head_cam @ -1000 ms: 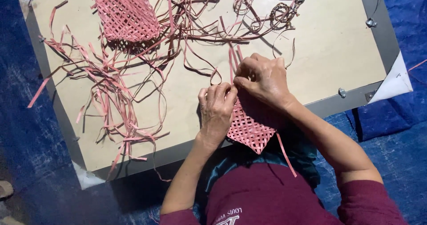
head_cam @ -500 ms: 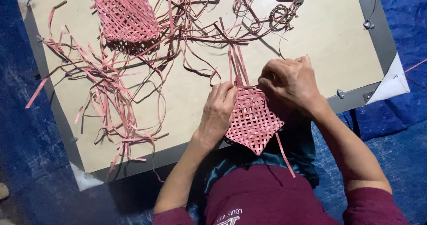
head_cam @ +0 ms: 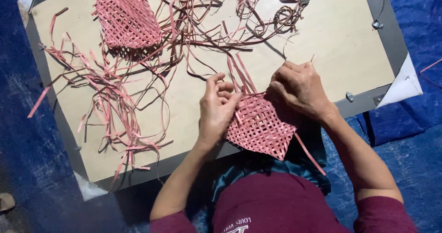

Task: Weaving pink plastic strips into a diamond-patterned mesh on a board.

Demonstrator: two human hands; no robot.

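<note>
A small pink woven mat (head_cam: pixel 260 124) lies at the near edge of a beige board (head_cam: pixel 350 53), partly over my lap. My left hand (head_cam: pixel 216 108) rests on the mat's left edge, fingers curled and pinching a strip. My right hand (head_cam: pixel 299 88) grips the mat's upper right corner, where loose pink strips (head_cam: pixel 239 71) stick up from the weave. One strip (head_cam: pixel 309 153) trails from the mat's lower right.
A second, larger pink woven mat (head_cam: pixel 126 18) lies at the board's far left amid a tangle of loose pink strips (head_cam: pixel 110 94). A small coiled ring of strip (head_cam: pixel 285 15) sits at the far right. Blue tarp (head_cam: pixel 410 136) surrounds the board.
The woven mat has been uncovered and shifted right. My right hand moved from on top of it to its upper right corner; my left hand stays on the left edge.
</note>
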